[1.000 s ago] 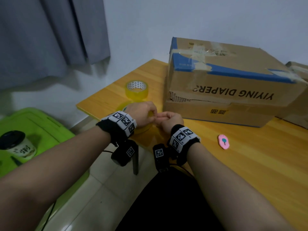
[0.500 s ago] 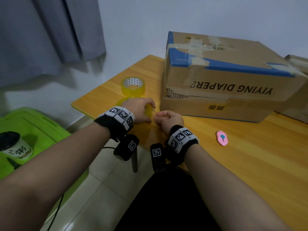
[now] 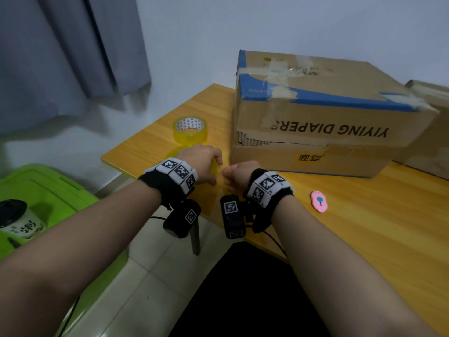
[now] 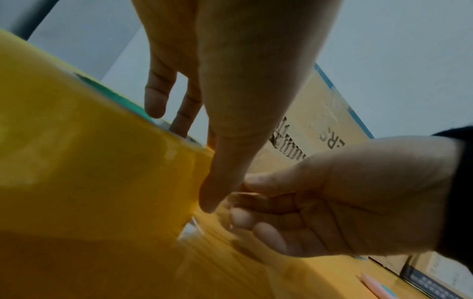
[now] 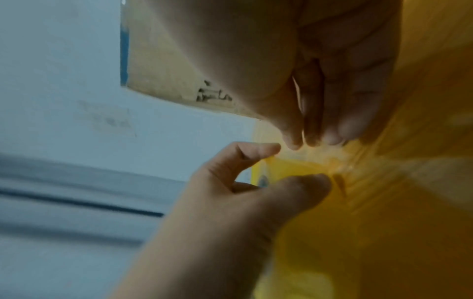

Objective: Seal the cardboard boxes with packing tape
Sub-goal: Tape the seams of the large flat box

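Note:
My left hand [image 3: 204, 164] grips a roll of yellow packing tape [image 4: 84, 172] just above the wooden table's near left corner; its thumb [image 4: 217, 182] lies across the roll's outer face. My right hand [image 3: 237, 172] sits right beside it, fingers curled, pinching the tape's loose end [image 4: 245, 195] between thumb and fingertips [image 5: 312, 137]. A second yellow tape roll [image 3: 190, 130] lies flat on the table behind the hands. The big cardboard box [image 3: 328, 122] printed "YIYING DIAPERS" stands behind and to the right, with old tape on top and a torn front seam.
A second cardboard box [image 3: 432, 132] stands at the far right behind the first. A small pink cutter [image 3: 319, 201] lies on the table [image 3: 364, 227] right of my right wrist. A green bin [image 3: 48, 188] with a lidded cup [image 3: 19, 221] sits on the floor to the left.
The hands have stayed at the table's corner; the right hand has drawn a little away from the left, opening a small gap. The view has tilted slightly.

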